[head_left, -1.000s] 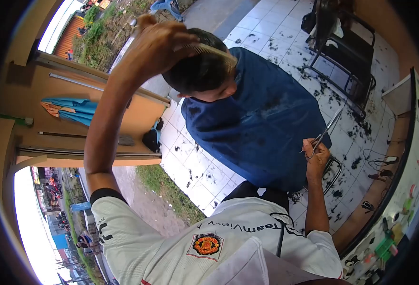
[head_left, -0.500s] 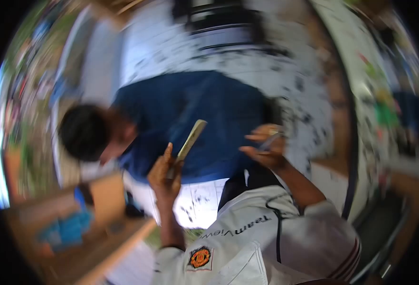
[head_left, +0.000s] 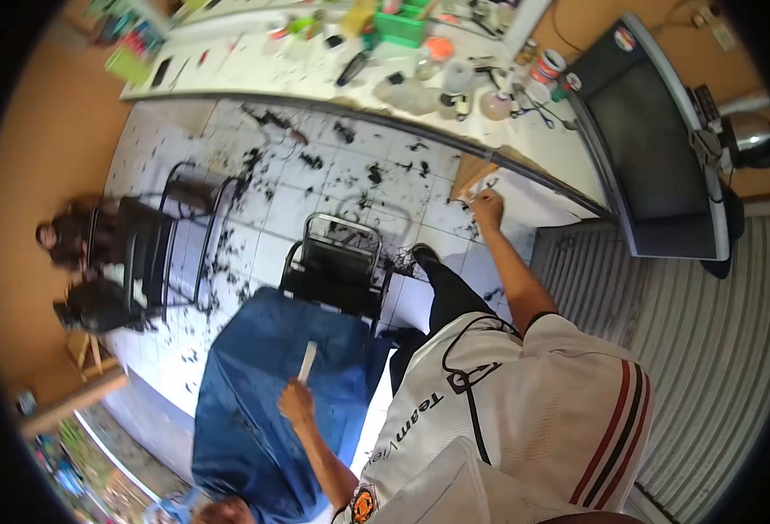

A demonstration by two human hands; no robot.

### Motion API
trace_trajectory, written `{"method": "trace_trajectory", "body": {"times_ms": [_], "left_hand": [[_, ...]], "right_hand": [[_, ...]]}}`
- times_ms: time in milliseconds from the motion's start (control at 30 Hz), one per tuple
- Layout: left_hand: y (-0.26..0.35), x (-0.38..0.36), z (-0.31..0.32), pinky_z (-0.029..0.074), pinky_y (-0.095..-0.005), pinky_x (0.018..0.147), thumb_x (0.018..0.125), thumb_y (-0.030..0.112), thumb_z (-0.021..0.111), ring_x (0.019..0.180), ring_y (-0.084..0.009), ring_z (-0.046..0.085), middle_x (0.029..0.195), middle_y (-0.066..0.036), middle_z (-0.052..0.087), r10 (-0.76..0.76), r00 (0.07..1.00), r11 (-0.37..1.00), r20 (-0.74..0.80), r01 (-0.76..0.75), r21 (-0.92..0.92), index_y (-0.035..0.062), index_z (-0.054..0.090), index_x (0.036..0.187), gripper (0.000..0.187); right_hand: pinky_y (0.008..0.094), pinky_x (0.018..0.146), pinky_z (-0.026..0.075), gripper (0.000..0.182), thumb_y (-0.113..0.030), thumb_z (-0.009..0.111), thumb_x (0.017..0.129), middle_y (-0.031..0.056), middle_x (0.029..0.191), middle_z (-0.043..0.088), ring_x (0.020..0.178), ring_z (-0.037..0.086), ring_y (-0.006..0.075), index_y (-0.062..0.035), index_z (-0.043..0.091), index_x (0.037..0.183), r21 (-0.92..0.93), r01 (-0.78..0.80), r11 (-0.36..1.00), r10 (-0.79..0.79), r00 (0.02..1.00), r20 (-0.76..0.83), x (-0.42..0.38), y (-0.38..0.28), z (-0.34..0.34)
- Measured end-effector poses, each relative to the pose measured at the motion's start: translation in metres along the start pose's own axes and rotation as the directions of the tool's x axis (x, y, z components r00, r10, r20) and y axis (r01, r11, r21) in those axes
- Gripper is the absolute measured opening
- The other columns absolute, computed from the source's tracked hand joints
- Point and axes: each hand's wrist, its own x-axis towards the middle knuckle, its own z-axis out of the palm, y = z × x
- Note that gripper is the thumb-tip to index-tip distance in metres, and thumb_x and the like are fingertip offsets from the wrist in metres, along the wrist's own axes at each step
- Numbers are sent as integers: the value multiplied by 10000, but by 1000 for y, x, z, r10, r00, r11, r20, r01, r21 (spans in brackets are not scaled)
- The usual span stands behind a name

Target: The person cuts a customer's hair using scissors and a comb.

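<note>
My left hand (head_left: 296, 403) is closed round a pale comb (head_left: 308, 361), which points up over a dark blue cape (head_left: 267, 367). The cape covers a seated person, whose head (head_left: 226, 511) shows only in part at the bottom edge. Stretched out toward the counter, my right hand (head_left: 488, 210) is closed on a small, thin metallic tool that looks like scissors (head_left: 490, 185); its details are too small to make out.
A white counter (head_left: 254, 65) carries bottles, jars and a green basket (head_left: 401, 28). A large screen (head_left: 642, 131) stands at its right end. Black chairs (head_left: 337, 262) stand on the tiled floor (head_left: 315, 188), where dark hair clippings lie. Two people sit at far left.
The view has swung toward the counter and screen. My right hand has moved away from the cape to near the counter's edge. My left hand, with the comb, remains over the cape.
</note>
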Motion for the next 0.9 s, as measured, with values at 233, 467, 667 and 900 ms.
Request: {"method": "trace_trajectory", "body": {"times_ms": [233,467,667,900], "left_hand": [[150,78,2,524,-313,476,910,-15,556,558,-179,653,777,-128,657,-133,985,555,114,169,-814,-37,621,1085,189],[212,110,-51,551,-296,552,891,-60,579,616,-192,688,852,-177,673,-1,997,505,83,72,-860,-81,614,1154,267],[201,100,-59,563,-282,574,907,-56,600,650,-157,681,842,-129,675,-194,981,382,13,88,-920,-86,630,1125,221],[166,35,-47,545,-259,615,918,-61,597,672,-124,651,813,-87,659,-399,917,146,0,64,-987,-103,623,1121,209]], "right_hand": [[499,745,543,452,-495,820,698,225,863,710,877,691,420,-59,735,782,-359,-284,889,253,958,-133,190,52,-86],[333,510,500,326,-215,901,623,102,670,665,541,630,190,-34,634,667,1,-441,897,407,829,384,243,53,-101],[417,876,467,718,-206,905,619,149,1100,625,1017,601,302,-34,549,1218,3,269,963,-265,949,-174,214,-60,-58],[474,994,430,720,-205,748,810,216,1294,567,1211,534,352,-33,417,1426,188,360,914,-347,933,-98,280,-87,-3]]}}
